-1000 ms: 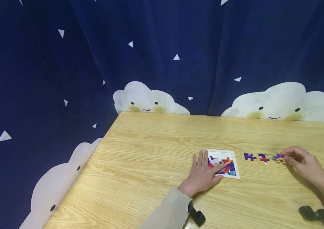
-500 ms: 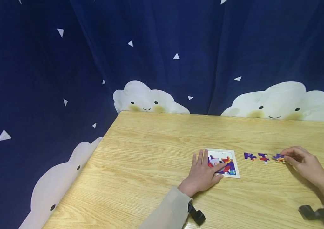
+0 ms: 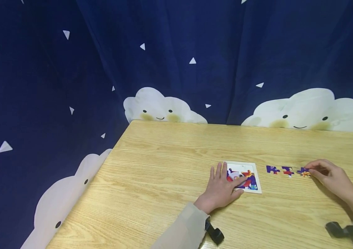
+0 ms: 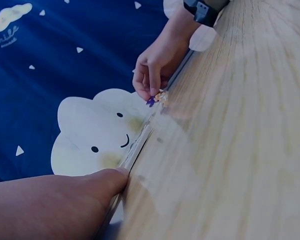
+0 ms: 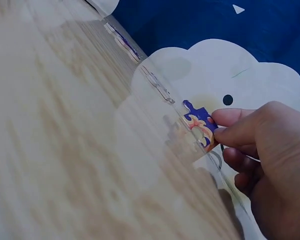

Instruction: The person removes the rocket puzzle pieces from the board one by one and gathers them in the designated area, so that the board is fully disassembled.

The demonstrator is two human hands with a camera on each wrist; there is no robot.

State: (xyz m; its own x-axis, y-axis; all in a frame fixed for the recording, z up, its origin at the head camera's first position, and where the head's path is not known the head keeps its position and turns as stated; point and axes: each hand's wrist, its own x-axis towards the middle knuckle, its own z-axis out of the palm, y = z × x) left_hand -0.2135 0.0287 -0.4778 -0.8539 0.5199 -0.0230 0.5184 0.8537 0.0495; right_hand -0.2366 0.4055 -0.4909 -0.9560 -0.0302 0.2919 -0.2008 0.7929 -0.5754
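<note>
My left hand [image 3: 221, 190] lies flat with fingers spread over the left side of a white-framed puzzle board [image 3: 258, 180], its thumb and index finger reaching across the picture. Part of the colourful picture is hidden under that hand. At the right, my right hand [image 3: 330, 178] pinches a purple and orange puzzle piece [image 5: 199, 122] between thumb and index finger. In the right wrist view the piece is tilted up, its edge close to the tabletop. Left of it lie a red and purple puzzle piece [image 3: 287, 171] and a purple puzzle piece [image 3: 271, 169], in a row.
The wooden table [image 3: 164, 173] reaches back to a dark blue curtain [image 3: 170, 45] printed with smiling white clouds and small triangles. Black straps, one a wrist band [image 3: 214, 233], sit at both cuffs.
The puzzle piece in my right hand has tilted slightly, with its purple and orange face showing a little differently. Both hands stay in nearly the same places.
</note>
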